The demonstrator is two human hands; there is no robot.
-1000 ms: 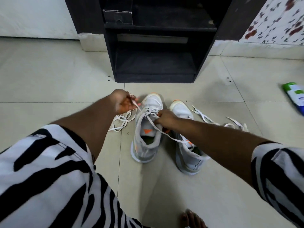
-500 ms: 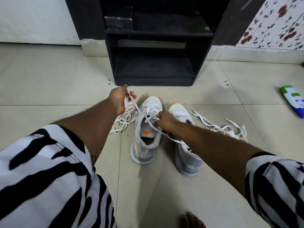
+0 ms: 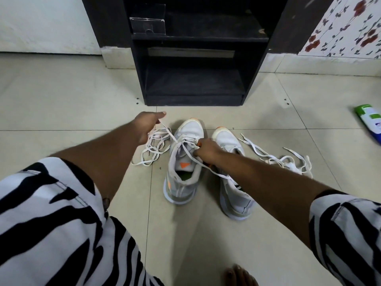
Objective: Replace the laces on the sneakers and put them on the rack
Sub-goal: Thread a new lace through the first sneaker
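Two white-and-grey sneakers with orange accents stand side by side on the tiled floor, toes toward the dark rack (image 3: 193, 83). My left hand (image 3: 147, 126) pinches one end of the white lace (image 3: 167, 131) threaded in the left sneaker (image 3: 183, 162) and holds it taut up to the left. My right hand (image 3: 207, 150) grips the lace at that sneaker's eyelets; the other end trails back over the right sneaker (image 3: 233, 193). A loose lace pile (image 3: 150, 149) lies left of the sneakers, another loose lace (image 3: 278, 157) to the right.
The rack's lower shelf opening faces me just beyond the sneakers; a small dark box (image 3: 147, 22) sits on its upper shelf. A green-and-white bottle (image 3: 370, 122) lies at the right edge. My bare toes (image 3: 239, 276) show at the bottom.
My left hand has pulled the lace end farther up and to the left, drawing it tighter. My right hand stays at the eyelets of the left sneaker.
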